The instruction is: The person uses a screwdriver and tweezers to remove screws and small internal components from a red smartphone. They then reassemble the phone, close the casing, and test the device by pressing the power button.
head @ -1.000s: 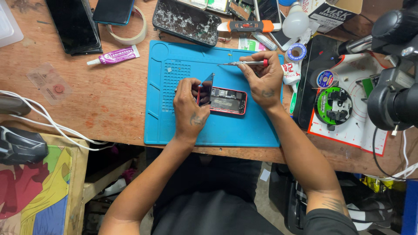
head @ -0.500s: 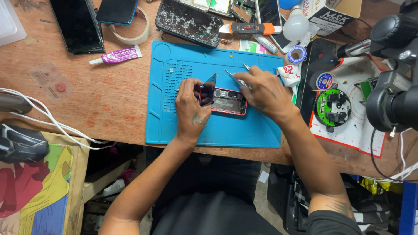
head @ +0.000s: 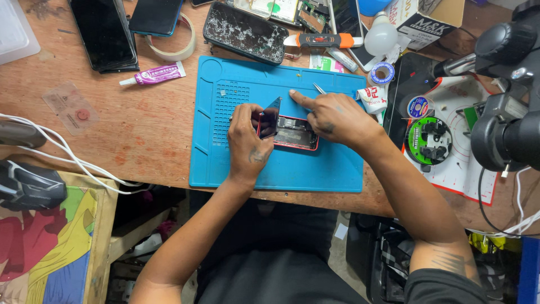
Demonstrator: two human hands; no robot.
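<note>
You are mid-way through opening the red-framed phone (head: pixel 295 133) on the blue mat (head: pixel 332 169): your left hand (head: pixel 247 147) grasps the lifted screen (head: pixel 270 119) at its edge, your right hand (head: pixel 336 118) pins the body with tweezers (head: pixel 319 88) tucked in its grip. Judging by this, lift slowly.

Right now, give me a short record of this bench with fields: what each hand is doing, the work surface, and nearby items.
left hand: lifts the dark screen panel off the red phone
right hand: holds tweezers, forefinger pressed on the mat
surface: blue mat on wooden table
nearby: purple glue tube, cracked phone, tape roll
</note>
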